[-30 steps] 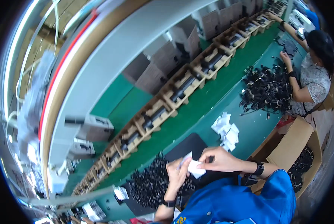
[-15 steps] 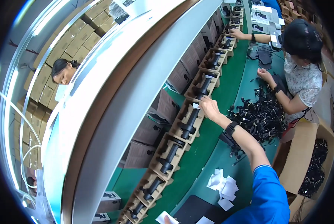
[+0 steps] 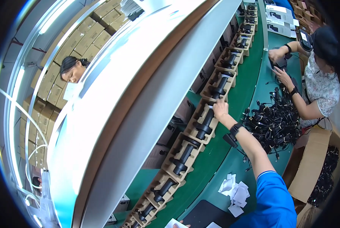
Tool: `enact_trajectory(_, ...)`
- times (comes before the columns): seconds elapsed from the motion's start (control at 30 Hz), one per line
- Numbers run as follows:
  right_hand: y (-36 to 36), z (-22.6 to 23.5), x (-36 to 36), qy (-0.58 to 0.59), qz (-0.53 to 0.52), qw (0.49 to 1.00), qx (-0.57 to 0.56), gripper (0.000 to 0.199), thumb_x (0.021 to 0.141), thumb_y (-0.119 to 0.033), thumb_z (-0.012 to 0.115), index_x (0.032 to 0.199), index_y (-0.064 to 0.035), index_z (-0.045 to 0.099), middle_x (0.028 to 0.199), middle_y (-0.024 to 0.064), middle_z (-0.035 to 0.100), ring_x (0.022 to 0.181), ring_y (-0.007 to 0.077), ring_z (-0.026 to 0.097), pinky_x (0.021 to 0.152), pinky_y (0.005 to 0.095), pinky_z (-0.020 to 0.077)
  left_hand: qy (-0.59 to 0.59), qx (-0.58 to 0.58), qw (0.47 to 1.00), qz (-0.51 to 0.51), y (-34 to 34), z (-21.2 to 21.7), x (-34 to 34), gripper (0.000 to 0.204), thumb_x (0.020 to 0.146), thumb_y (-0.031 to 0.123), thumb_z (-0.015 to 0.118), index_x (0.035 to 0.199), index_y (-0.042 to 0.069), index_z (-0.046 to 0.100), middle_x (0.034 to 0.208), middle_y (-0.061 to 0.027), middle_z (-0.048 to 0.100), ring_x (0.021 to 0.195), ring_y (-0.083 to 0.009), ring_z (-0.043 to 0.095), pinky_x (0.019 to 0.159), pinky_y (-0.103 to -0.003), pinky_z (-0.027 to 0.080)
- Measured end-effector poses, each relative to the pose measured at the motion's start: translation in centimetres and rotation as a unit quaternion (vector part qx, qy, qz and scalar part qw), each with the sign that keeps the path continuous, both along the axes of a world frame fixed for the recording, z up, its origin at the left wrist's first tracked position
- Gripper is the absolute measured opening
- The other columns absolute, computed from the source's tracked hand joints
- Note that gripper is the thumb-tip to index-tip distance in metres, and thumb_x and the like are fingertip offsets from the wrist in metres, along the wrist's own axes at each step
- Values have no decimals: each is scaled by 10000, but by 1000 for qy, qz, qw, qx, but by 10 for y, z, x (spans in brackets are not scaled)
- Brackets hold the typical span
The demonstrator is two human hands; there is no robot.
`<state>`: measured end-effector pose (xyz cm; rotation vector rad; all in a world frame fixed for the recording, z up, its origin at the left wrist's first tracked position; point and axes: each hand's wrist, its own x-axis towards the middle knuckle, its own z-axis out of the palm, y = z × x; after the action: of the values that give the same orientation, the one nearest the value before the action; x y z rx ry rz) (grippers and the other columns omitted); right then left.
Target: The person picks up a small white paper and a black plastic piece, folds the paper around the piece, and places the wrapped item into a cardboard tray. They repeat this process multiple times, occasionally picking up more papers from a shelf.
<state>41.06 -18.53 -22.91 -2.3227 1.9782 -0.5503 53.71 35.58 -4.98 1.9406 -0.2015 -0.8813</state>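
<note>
My right hand [image 3: 220, 109] reaches over the row of trays, its fingers pinched together at the top end of one cardboard tray [image 3: 214, 132]. A small white paper slip [image 3: 211, 107] shows at the fingertips, beside the black cylindrical device [image 3: 204, 127] lying in that tray. At the lower edge, only fingertips of my left hand [image 3: 181, 223] show, gripping a white paper card [image 3: 173, 224]. Most of that hand is cut off. Further trays in the line hold similar black devices, and one farther tray [image 3: 230, 81] also has a white slip in it.
Loose white slips [image 3: 239, 193] lie beside a black mat [image 3: 206, 214]. A heap of black cables [image 3: 272, 121] covers the table at right, near an open carton [image 3: 310, 163]. A co-worker [image 3: 322, 83] handles black items there. A long white shelf [image 3: 139, 102] overhangs at left.
My view has shifted, moving the scene rightward. My right hand stays at the same tray, and less of its slip shows. The co-worker's hand has left the tray row and joined the other.
</note>
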Motion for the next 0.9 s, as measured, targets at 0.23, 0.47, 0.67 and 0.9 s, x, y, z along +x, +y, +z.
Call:
enact_trajectory(0.23,306,126,6,-278,497,814,113,754,612,-316,758,1228,-12,447,1180,182,485,1104,347,452,906,405,404,-26,19,998,-61,22,-20,-13,503,937,378,439,1124,-82,514,902,-183,653,630,-214,635,497,-255,499)
enact_trajectory(0.47,469,155,0,-264,601,733,181,882,608,-328,754,1313,16,351,1315,195,354,1137,342,409,979,392,359,134,7,986,-104,60,-2,-18,339,933,228,474,1114,-54,523,1087,-80,573,982,-156,552,850,-273,438)
enact_trajectory(0.67,520,183,3,-232,623,744,65,719,662,-301,737,1251,-11,443,1196,124,461,1068,291,447,911,389,402,109,-102,982,-111,119,12,-23,275,927,142,485,1143,-24,516,1069,-68,583,958,-141,564,822,-271,453)
enact_trajectory(0.9,567,219,21,-246,669,696,85,375,758,-285,660,1040,-52,579,1009,31,560,944,221,545,716,326,477,89,-54,960,-258,198,17,-2,288,952,203,445,1103,-22,544,960,-70,627,896,-136,595,776,-269,472)
